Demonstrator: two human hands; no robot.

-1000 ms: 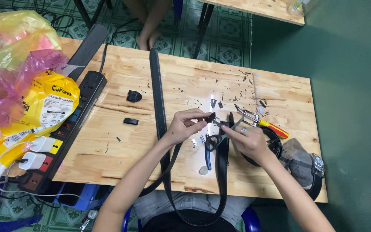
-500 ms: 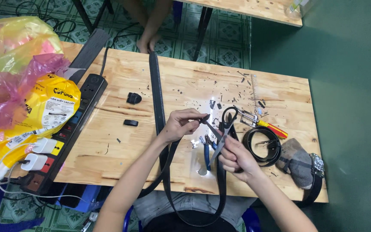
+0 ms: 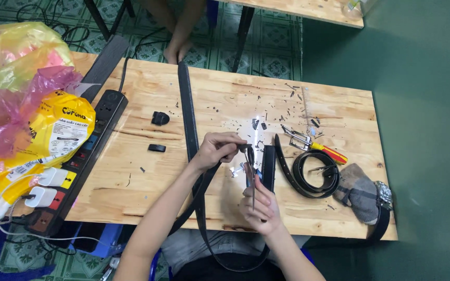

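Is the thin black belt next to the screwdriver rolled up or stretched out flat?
Rolled up. The thin black belt curls into a loose ring on the wooden table, beside the red and yellow screwdriver; one end trails out.

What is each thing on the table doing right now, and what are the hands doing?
left hand: pinching the belt end
right hand: gripping the pliers
pliers: upright at the belt end
black belt: stretched across the table
coiled belt: rolled, lying flat
power strip: plugs in
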